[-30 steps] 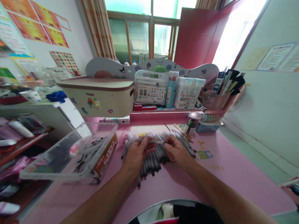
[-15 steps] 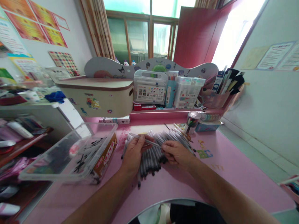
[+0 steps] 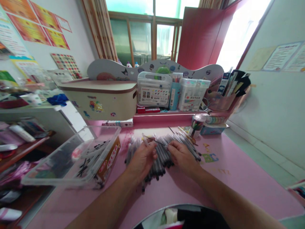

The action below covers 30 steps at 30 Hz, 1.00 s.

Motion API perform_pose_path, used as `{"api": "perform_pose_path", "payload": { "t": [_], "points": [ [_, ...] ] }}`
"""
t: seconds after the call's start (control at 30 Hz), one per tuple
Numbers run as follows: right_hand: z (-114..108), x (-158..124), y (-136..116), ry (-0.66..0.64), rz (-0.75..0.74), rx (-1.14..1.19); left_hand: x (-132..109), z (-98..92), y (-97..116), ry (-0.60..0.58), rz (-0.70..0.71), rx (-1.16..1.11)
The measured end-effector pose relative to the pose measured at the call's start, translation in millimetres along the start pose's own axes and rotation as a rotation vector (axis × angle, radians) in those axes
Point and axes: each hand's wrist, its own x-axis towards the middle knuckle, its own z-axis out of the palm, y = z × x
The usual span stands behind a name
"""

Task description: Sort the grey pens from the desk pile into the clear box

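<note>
My left hand (image 3: 142, 159) is closed around a clear pen barrel (image 3: 145, 139), which sticks up past the thumb. Between the fingertips of my right hand (image 3: 182, 156) is one end of a thin dark pen refill (image 3: 156, 141). It slants up to the left, past the left thumb, and is apart from the barrel as far as I can see. Under both hands lies a wide row of clear pens (image 3: 156, 167) with dark ends towards me. A clear plastic bin (image 3: 54, 182) to the left holds loose dark pen parts (image 3: 91, 157).
The pink desk (image 3: 238, 190) carries a lidded cream box (image 3: 100, 106), marker cases (image 3: 153, 92) and a pen holder (image 3: 218, 101) along its back shelf. A clear jar (image 3: 197, 125) stands beside a blue box (image 3: 213, 128) behind my right hand. Left is a cluttered shelf (image 3: 40, 140).
The clear pen that stretched between my hands has come apart: the barrel now stands tilted up in my left hand, and the dark refill is out in my right fingers.
</note>
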Motion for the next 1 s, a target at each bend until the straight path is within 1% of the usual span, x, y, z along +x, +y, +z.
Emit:
{"api": "perform_pose_path", "payload": {
  "t": [0.07, 0.13, 0.2, 0.27, 0.3, 0.37, 0.47, 0.53, 0.6, 0.67, 0.73, 0.8, 0.83, 0.93, 1.0],
  "points": [
    [4.8, -5.0, 1.3, -0.092, -0.039, -0.105, -3.2, 2.2, -8.6, 0.024, -0.071, 0.021],
    [5.2, -5.7, 1.0, -0.113, -0.049, -0.104, -2.8, 2.1, -10.9, 0.081, -0.108, -0.008],
    [2.3, -3.4, -0.4, -0.046, -0.050, -0.048, -1.6, 1.4, -8.6, 0.101, -0.155, -0.057],
    [-0.9, -1.0, -2.8, 0.035, -0.073, -0.046, -1.9, 1.6, -6.2, 0.083, -0.237, -0.097],
    [-1.6, -0.6, -4.2, 0.062, -0.107, -0.081, -2.9, 2.2, -6.1, 0.068, -0.288, -0.108],
    [0.0, -2.3, -7.1, 0.083, -0.236, -0.194, -6.3, 4.1, -9.2, 0.033, -0.379, -0.121],
    [7.9, -8.1, -9.4, 0.050, -0.458, -0.390, -11.8, 7.5, -19.1, -0.010, -0.449, -0.146],
    [13.1, -11.0, -8.7, 0.007, -0.527, -0.509, -13.9, 9.0, -24.8, -0.007, -0.474, -0.151],
    [15.7, -12.0, -6.6, -0.043, -0.534, -0.574, -14.8, 9.8, -27.6, 0.017, -0.498, -0.156],
    [15.1, -11.6, -4.4, -0.078, -0.496, -0.546, -15.4, 10.5, -27.3, 0.040, -0.496, -0.186],
    [11.8, -10.6, -3.3, -0.086, -0.416, -0.443, -16.3, 11.7, -24.9, 0.051, -0.480, -0.216],
    [6.9, -9.1, -4.3, -0.059, -0.360, -0.347, -17.7, 13.6, -21.6, 0.067, -0.477, -0.218],
    [3.9, -7.9, -5.7, -0.034, -0.360, -0.322, -18.4, 14.6, -19.8, 0.077, -0.483, -0.210],
    [-6.5, -1.7, -11.3, 0.086, -0.443, -0.358, -19.5, 17.2, -12.1, 0.107, -0.485, -0.164],
    [-14.2, 4.5, -14.2, 0.178, -0.487, -0.449, -19.0, 18.6, -2.7, 0.088, -0.417, -0.119]
  ]
}}
